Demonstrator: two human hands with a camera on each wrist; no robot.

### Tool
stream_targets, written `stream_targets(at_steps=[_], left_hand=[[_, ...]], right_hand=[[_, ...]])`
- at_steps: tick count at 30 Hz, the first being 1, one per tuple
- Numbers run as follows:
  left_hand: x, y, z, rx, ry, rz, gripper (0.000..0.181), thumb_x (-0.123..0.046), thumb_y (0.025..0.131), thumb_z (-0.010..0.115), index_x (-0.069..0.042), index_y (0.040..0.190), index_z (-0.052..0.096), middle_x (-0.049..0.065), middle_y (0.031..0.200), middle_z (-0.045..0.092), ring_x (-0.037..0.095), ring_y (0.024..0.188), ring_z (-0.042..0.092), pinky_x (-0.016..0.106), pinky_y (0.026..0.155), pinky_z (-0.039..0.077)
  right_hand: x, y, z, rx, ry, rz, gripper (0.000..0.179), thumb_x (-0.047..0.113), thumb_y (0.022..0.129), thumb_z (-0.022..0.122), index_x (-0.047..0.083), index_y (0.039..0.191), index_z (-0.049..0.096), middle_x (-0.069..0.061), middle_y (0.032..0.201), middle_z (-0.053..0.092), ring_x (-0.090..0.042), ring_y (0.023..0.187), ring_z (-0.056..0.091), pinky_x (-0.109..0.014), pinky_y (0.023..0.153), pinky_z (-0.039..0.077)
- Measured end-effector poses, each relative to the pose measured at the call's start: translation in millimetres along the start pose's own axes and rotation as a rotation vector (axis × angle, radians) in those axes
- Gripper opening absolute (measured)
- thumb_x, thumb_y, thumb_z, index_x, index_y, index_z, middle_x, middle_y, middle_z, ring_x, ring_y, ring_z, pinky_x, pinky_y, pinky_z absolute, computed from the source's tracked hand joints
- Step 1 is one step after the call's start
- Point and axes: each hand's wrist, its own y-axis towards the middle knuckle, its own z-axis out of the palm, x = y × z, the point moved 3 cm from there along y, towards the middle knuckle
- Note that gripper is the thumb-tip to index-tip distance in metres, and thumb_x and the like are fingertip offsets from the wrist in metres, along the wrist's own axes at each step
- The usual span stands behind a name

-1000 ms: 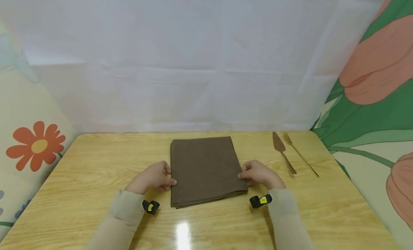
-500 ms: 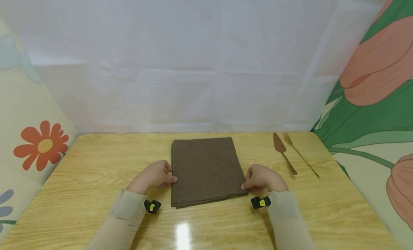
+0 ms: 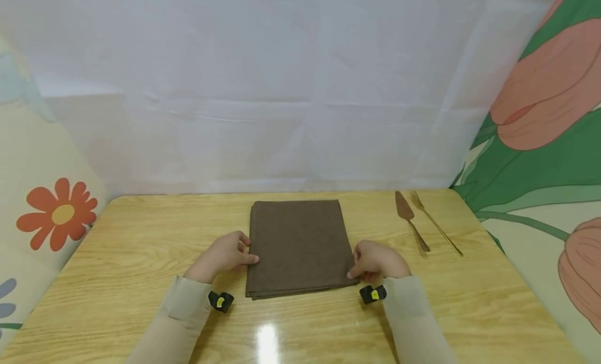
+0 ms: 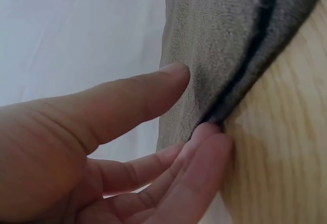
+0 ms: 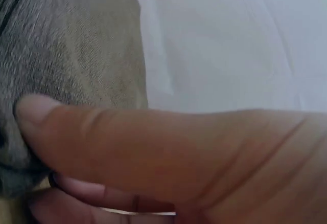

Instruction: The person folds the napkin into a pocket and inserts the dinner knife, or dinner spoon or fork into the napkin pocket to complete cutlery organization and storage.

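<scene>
A dark brown folded cloth [image 3: 300, 246] lies in layers on the wooden table, its near edge slightly slanted. My left hand [image 3: 227, 254] pinches the cloth's left edge, thumb on top. In the left wrist view the fingertips [image 4: 207, 132] of that hand meet the layered edge low by the table, and the thumb lies over the cloth [image 4: 209, 40]. At the near right corner, my right hand [image 3: 377, 259] pinches the cloth between thumb and fingers. The right wrist view shows its thumb [image 5: 102, 137] pressing on the fabric, with the fingers partly hidden below.
Right of the cloth lie a copper-coloured cake server [image 3: 406, 210] and a gold fork [image 3: 436, 223], side by side on the wooden table [image 3: 155, 233]. A white sheet [image 3: 281, 93] hangs behind the table's far edge. Floral panels [image 3: 554, 192] flank both sides.
My right hand has slid nearer along the right edge to the corner and drawn slightly left. The cloth's near edge has shifted a little. My left hand stays at the left edge.
</scene>
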Motion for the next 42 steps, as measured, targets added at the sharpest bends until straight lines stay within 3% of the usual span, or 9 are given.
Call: stream_targets(at_steps=[5, 10, 14, 19, 22, 25, 28, 36, 42], left_hand=[[0.8, 2.2, -3.0, -0.053, 0.049, 0.074, 0.046, -0.014, 0.097, 0.07, 0.014, 0.127, 0.05, 0.023, 0.108, 0.062, 0.027, 0.086, 0.065, 0.039, 0.073, 0.057], [2.5, 6.7, -10.6, -0.129, 0.09, 0.141, 0.054, -0.024, 0.102, 0.061, 0.011, 0.141, 0.045, 0.034, 0.132, 0.055, 0.046, 0.116, 0.059, 0.054, 0.091, 0.053], [3.2, 17.9, -15.8, -0.153, 0.03, 0.186, 0.057, -0.023, 0.105, 0.055, 0.007, 0.151, 0.037, 0.035, 0.15, 0.04, 0.052, 0.134, 0.044, 0.062, 0.103, 0.044], [-1.3, 40.8, -21.1, -0.16, -0.048, 0.223, 0.057, -0.021, 0.107, 0.05, 0.003, 0.156, 0.031, 0.029, 0.158, 0.032, 0.049, 0.141, 0.036, 0.062, 0.109, 0.039], [-5.0, 53.7, -25.2, -0.174, -0.025, 0.233, 0.057, -0.019, 0.107, 0.049, 0.003, 0.156, 0.031, 0.029, 0.158, 0.032, 0.048, 0.143, 0.034, 0.063, 0.11, 0.036], [-10.9, 63.6, -25.9, -0.189, 0.106, 0.29, 0.057, -0.015, 0.106, 0.051, 0.007, 0.155, 0.031, 0.032, 0.156, 0.033, 0.05, 0.142, 0.033, 0.063, 0.113, 0.032], [-18.6, 70.0, -21.2, -0.184, 0.275, 0.374, 0.06, -0.013, 0.105, 0.054, 0.008, 0.155, 0.029, 0.034, 0.156, 0.031, 0.051, 0.143, 0.031, 0.062, 0.116, 0.028], [-30.7, 72.6, 1.6, -0.036, 0.682, 0.466, 0.061, -0.028, 0.108, 0.052, -0.001, 0.158, 0.031, 0.032, 0.161, 0.02, 0.054, 0.147, 0.016, 0.063, 0.119, 0.019], [-37.0, 73.3, 13.3, 0.089, 0.786, 0.433, 0.068, -0.042, 0.106, 0.05, -0.01, 0.161, 0.027, 0.025, 0.165, 0.015, 0.05, 0.15, 0.013, 0.067, 0.117, 0.018]], right_hand=[[5.0, 0.0, -3.3, -0.035, -0.053, -0.034, 0.041, 0.005, 0.088, 0.077, 0.011, 0.062, 0.047, 0.0, 0.056, 0.044, -0.013, 0.047, 0.041, -0.025, 0.047, 0.039], [8.9, -0.9, -5.7, -0.088, -0.06, -0.058, 0.028, 0.007, 0.09, 0.075, 0.007, 0.071, 0.055, -0.001, 0.06, 0.049, -0.013, 0.049, 0.044, -0.026, 0.049, 0.043], [9.7, -2.1, -5.4, -0.089, -0.056, -0.047, 0.026, 0.012, 0.091, 0.076, 0.003, 0.072, 0.06, -0.008, 0.064, 0.06, -0.016, 0.052, 0.058, -0.029, 0.053, 0.053], [10.6, -5.2, -3.4, -0.06, -0.095, -0.02, 0.038, 0.019, 0.091, 0.077, 0.005, 0.058, 0.062, -0.007, 0.053, 0.059, -0.014, 0.044, 0.056, -0.028, 0.048, 0.05], [16.6, -8.1, -4.1, -0.122, -0.134, -0.037, 0.028, 0.02, 0.09, 0.078, -0.004, 0.084, 0.068, -0.014, 0.078, 0.067, -0.022, 0.065, 0.064, -0.034, 0.061, 0.055], [27.6, -9.1, -1.0, -0.193, -0.182, -0.1, 0.054, 0.022, 0.092, 0.077, -0.012, 0.128, 0.057, -0.027, 0.126, 0.058, -0.037, 0.11, 0.061, -0.048, 0.089, 0.054], [37.8, -8.3, 9.3, -0.185, -0.214, -0.175, 0.084, 0.025, 0.094, 0.075, -0.008, 0.155, 0.028, -0.031, 0.159, 0.024, -0.046, 0.145, 0.03, -0.059, 0.113, 0.035], [44.4, -8.6, 42.3, -0.038, -0.368, -0.218, 0.085, 0.035, 0.095, 0.073, 0.003, 0.16, 0.027, -0.024, 0.165, 0.016, -0.042, 0.152, 0.015, -0.057, 0.12, 0.024], [46.1, -15.6, 53.6, -0.011, -0.529, -0.225, 0.079, 0.038, 0.096, 0.071, 0.006, 0.158, 0.035, -0.023, 0.163, 0.024, -0.042, 0.15, 0.023, -0.054, 0.119, 0.027]])
